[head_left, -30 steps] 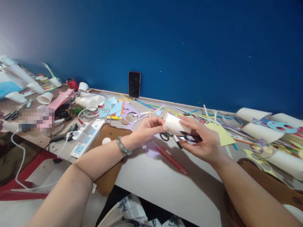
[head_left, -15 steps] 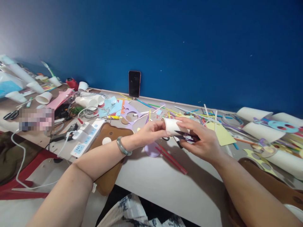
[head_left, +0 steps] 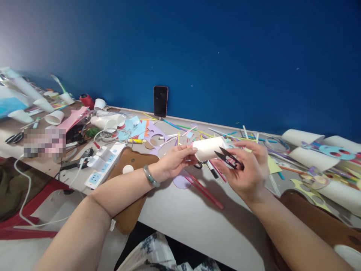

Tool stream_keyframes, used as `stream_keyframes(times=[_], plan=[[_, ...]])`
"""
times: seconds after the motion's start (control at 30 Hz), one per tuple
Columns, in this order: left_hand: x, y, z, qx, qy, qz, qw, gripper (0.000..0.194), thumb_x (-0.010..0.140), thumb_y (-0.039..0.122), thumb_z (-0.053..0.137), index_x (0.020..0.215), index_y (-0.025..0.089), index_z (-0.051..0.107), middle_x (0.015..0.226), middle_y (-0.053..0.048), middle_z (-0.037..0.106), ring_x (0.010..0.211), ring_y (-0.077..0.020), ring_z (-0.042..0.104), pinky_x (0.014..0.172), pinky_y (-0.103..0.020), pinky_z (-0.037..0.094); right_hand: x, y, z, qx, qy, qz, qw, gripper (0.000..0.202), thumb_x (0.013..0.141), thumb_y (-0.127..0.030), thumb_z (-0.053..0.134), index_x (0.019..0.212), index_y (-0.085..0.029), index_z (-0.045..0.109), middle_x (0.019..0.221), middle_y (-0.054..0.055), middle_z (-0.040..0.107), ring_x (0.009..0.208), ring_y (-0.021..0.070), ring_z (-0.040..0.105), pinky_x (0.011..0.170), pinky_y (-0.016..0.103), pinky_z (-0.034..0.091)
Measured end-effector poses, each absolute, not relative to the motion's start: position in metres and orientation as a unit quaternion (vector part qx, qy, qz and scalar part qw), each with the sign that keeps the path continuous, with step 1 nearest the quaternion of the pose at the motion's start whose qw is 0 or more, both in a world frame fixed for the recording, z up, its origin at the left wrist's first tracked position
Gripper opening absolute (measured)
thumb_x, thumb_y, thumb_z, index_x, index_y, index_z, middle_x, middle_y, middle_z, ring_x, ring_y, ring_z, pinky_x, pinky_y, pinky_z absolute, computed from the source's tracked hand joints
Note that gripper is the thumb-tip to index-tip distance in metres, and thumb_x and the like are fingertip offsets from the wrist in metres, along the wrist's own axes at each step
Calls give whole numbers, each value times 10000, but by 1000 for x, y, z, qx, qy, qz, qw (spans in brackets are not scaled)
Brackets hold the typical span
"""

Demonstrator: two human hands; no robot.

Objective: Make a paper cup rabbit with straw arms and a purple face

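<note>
Left hand: fingers are closing on one end of the cup (head_left: 208, 148), palm partly open (head_left: 178, 160).
Right hand: fingers are curling round black snips (head_left: 229, 158), blades standing apart (head_left: 249, 169); whether it is touching the cup, I cannot tell.
Cup: it is lying sideways between the hands, above the table (head_left: 180, 214), its inside not showing.
Tipped cup: it is resting at far left, mouth showing (head_left: 54, 117).
Brush cup: it is holding a green-white stick, farther back (head_left: 67, 99).
Phone: it is leaning on the wall (head_left: 160, 101).
</note>
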State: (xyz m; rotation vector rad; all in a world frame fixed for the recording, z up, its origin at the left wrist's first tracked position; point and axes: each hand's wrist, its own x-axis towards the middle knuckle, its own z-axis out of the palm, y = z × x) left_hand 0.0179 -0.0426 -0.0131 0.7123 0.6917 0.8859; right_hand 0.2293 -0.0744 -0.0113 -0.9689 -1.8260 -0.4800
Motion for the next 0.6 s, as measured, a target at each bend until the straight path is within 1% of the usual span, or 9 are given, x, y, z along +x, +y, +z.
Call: stream_keyframes(times=[0.07,0.1,0.17,0.23,0.3,0.4,0.5,0.6], plan=[[18,-45,-12,315,324,421,786,250,746,299,832,796,133,652,730,-8,650,651,-89,610,703,-255,513,228,-78,-11,-374,-759,-251,470,346,847,-394,810,1100,-214,656,1021,131,682,912,266,697,727,365,568],[18,-46,-12,308,325,425,786,244,751,289,829,783,136,642,726,-6,653,657,-90,622,723,-258,525,228,-80,-11,-363,-770,-260,456,319,873,-401,783,1089,-206,652,961,110,691,842,239,692,702,342,550],[19,-49,-11,302,320,435,786,239,748,276,827,763,140,631,711,-4,656,688,-107,654,794,-288,555,225,-82,-11,-362,-794,-246,422,256,930,-401,718,1065,-197,643,828,57,696,695,185,661,621,297,494],[20,-50,-11,300,309,442,787,247,729,278,834,742,140,630,697,-7,662,715,-127,677,861,-332,569,221,-83,-12,-388,-804,-219,393,203,972,-387,654,1036,-194,638,729,20,677,608,158,625,565,281,434],[21,-51,-12,301,299,443,790,252,706,285,844,743,136,644,725,-26,692,733,-138,692,884,-351,567,218,-84,-12,-419,-806,-198,369,181,987,-366,614,1041,-195,638,718,22,681,605,163,626,555,286,405],[22,-52,-14,309,287,437,795,259,678,294,856,753,129,670,768,-47,726,740,-150,713,859,-344,560,215,-85,-13,-435,-809,-181,351,174,980,-330,596,1079,-193,639,746,39,704,639,185,651,558,296,391],[23,-52,-15,314,273,440,795,258,666,293,862,732,128,676,767,-43,728,729,-154,721,847,-345,558,215,-86,-13,-439,-809,-186,343,157,978,-326,598,1051,-192,637,707,33,683,622,189,643,546,299,371],[23,-53,-14,319,274,442,792,264,671,299,872,755,122,694,778,-45,735,743,-160,728,866,-355,554,216,-86,-14,-433,-814,-199,333,151,991,-334,585,1027,-193,626,678,26,659,585,179,617,526,296,346]])
